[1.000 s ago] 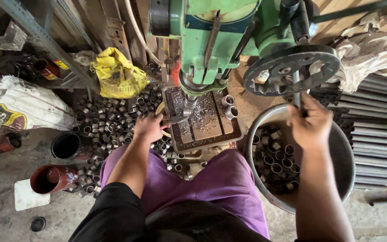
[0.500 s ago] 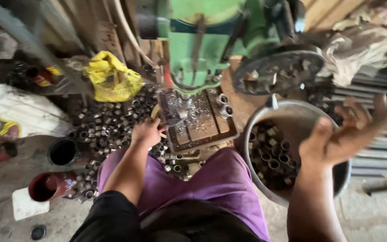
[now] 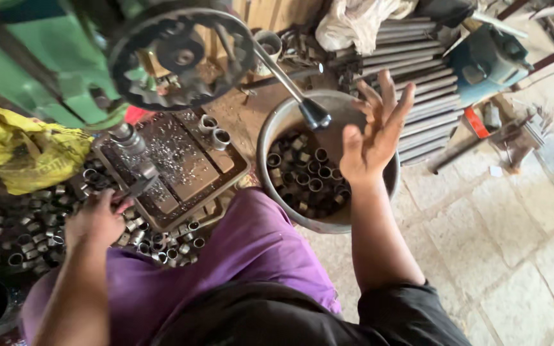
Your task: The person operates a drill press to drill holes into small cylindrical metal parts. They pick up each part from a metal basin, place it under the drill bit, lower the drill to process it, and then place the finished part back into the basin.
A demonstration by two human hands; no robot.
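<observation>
Now our right hand (image 3: pixel 372 138) hangs with fingers spread, holding nothing, above the bowl (image 3: pixel 281 122) of metal rings, just beside the drill handle (image 3: pixel 314 113). Our left hand (image 3: pixel 97 218) curls its fingers on a ring (image 3: pixel 137 186) at the tray (image 3: pixel 226 176).

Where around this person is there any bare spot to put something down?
The stone floor right of the metal basin is bare. The tray under the drill holds shavings and two rings. Rings crowd the ground around the left hand. The right hand hangs open above the basin.
</observation>
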